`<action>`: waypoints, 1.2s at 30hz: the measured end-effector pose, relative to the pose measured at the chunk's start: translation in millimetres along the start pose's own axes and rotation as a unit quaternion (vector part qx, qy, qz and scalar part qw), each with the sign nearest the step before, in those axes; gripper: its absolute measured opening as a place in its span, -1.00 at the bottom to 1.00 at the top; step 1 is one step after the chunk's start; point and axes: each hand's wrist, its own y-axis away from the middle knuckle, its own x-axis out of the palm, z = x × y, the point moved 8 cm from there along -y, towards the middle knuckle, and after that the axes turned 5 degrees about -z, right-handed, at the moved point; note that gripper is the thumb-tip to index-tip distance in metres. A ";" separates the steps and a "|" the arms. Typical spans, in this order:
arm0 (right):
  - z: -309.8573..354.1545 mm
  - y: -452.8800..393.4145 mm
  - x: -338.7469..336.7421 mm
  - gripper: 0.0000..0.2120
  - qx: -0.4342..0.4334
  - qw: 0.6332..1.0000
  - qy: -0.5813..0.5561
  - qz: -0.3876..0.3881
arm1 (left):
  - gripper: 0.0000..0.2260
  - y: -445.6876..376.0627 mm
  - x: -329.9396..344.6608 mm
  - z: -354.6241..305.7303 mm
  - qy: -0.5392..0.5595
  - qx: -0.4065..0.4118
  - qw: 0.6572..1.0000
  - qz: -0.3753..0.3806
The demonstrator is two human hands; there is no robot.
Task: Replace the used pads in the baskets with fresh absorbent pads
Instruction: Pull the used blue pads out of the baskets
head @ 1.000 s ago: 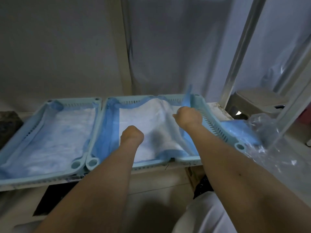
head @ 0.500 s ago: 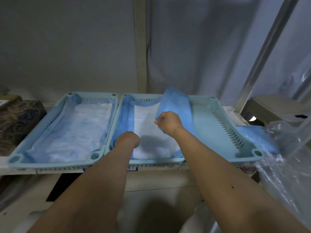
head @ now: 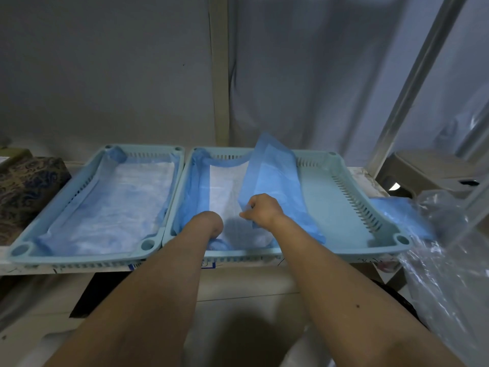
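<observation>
Two pale blue baskets stand side by side on a shelf. The left basket (head: 164, 221) holds a blue and white pad (head: 113, 205) lying flat. In the right basket (head: 344, 207) a blue-backed pad (head: 272, 176) is folded over leftward, baring the basket's right floor. My right hand (head: 260, 209) is shut on the folded pad's near edge. My left hand (head: 211, 225) is bent down onto the pad's near left part, fingers hidden behind the wrist.
A clear plastic bag (head: 449, 260) with blue pads (head: 399, 215) in it sits just right of the baskets. A patterned box (head: 26, 192) lies at the far left. A plastic stool (head: 428, 168) stands behind right. A wall and curtain close the back.
My right hand has drawn the pad's right side up and over to the left, uncovering the right half of the basket floor. The left hand stayed near the front edge.
</observation>
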 end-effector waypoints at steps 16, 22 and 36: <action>19.3 13.2 -23.1 -0.90 -0.068 0.984 -0.137 -0.087 | -0.75 9.0 -21.8 -26.4 0.571 0.024 0.820 -0.029; 17.4 19.3 -31.3 -0.89 -0.064 0.977 -0.179 -0.101 | -0.57 15.3 -30.0 -34.9 0.630 0.044 0.775 -0.026; 16.4 24.2 -41.7 -0.66 -0.089 0.962 -0.231 -0.114 | -0.61 17.8 -41.4 -50.1 0.565 0.127 0.815 -0.028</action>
